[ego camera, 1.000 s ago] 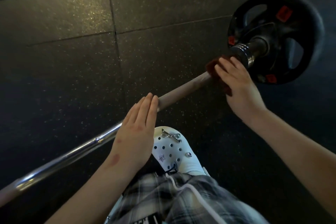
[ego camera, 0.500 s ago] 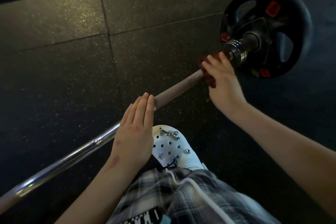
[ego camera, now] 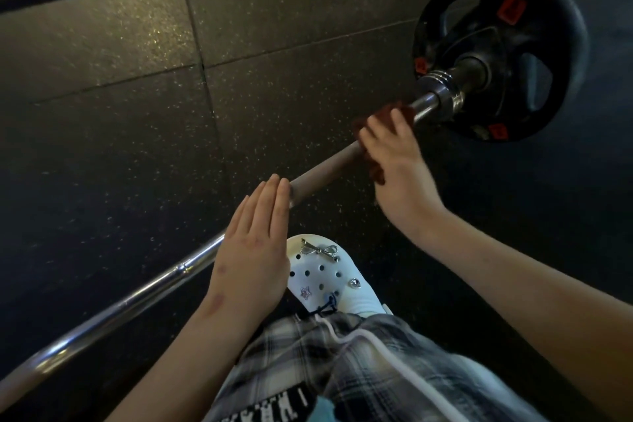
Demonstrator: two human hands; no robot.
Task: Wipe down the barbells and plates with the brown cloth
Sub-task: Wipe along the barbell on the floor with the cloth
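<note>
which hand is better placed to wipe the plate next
Right. The right hand grips the brown cloth on the barbell just short of the plate; the left hand lies flat farther away, empty.

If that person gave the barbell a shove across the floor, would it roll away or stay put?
It would probably roll: the barbell seems to rest on its round black plate on the flat floor. It likely feels heavy, given the steel shaft and thick plate. The left hand lies flat on the shaft, perhaps steadying it.
</note>
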